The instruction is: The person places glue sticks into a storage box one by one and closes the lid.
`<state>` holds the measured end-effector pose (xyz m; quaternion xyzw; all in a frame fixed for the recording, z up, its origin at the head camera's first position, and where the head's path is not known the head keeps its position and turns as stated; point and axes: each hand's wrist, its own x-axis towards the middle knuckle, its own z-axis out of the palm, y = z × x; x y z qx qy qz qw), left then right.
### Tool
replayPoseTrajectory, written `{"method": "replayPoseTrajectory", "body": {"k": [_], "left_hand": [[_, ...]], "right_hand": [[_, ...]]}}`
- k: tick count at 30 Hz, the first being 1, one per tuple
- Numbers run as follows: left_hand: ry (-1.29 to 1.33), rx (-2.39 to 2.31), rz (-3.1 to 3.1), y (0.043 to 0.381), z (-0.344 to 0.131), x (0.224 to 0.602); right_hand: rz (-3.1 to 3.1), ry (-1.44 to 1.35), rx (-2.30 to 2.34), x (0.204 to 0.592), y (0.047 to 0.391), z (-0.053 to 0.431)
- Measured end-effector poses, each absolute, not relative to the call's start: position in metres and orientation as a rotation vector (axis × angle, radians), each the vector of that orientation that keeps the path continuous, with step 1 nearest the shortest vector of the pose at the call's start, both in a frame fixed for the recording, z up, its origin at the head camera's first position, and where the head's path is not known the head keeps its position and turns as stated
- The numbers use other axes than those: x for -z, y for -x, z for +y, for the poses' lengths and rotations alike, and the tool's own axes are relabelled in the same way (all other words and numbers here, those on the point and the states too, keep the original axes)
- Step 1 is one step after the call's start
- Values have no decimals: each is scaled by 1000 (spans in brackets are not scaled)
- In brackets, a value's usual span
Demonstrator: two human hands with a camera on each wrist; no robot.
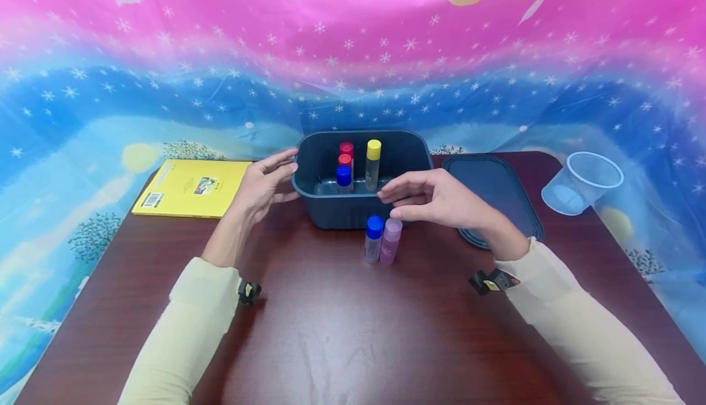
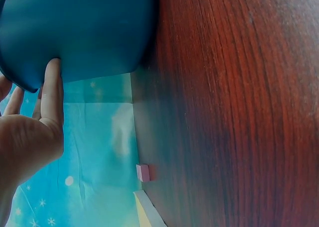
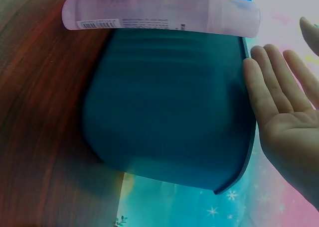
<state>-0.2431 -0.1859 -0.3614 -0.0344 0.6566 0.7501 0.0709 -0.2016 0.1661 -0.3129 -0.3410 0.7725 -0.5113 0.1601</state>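
A dark blue-grey plastic bin (image 1: 353, 212) stands at the back of the table. Inside are a yellow-capped bottle (image 1: 372, 166), a blue-capped bottle (image 1: 343, 177) and two red-capped ones, the nearer red cap (image 1: 344, 160) behind the blue. My left hand (image 1: 265, 184) touches the bin's left end, one finger (image 2: 52, 95) lying along its outer wall. Fingers extended and holding nothing, my right hand (image 1: 436, 200) hovers by the front right rim. Below it, a second blue-capped bottle (image 1: 373, 241) and a translucent pink bottle (image 1: 390, 242) stand upright side by side in front of the bin.
Right of the bin lies its dark lid (image 1: 496, 190), partly behind my right arm. A clear plastic cup (image 1: 579, 184) leans at the table's right edge. To the left is a yellow book (image 1: 190, 187). A patterned cloth (image 1: 353, 49) hangs behind the table.
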Motion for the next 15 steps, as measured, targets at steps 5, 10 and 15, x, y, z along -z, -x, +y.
{"method": "replayPoseTrajectory", "body": {"k": [5,10,15], "left_hand": [[109,-2246,1985,242,-186,360],[114,-2243,1984,243,-185,360],[122,-2243,1988,243,-185,360]], "right_hand": [[2167,955,1425,317,199,166],[2162,925,1398,319,196,166],[2123,903,1369,324,196,167]]}}
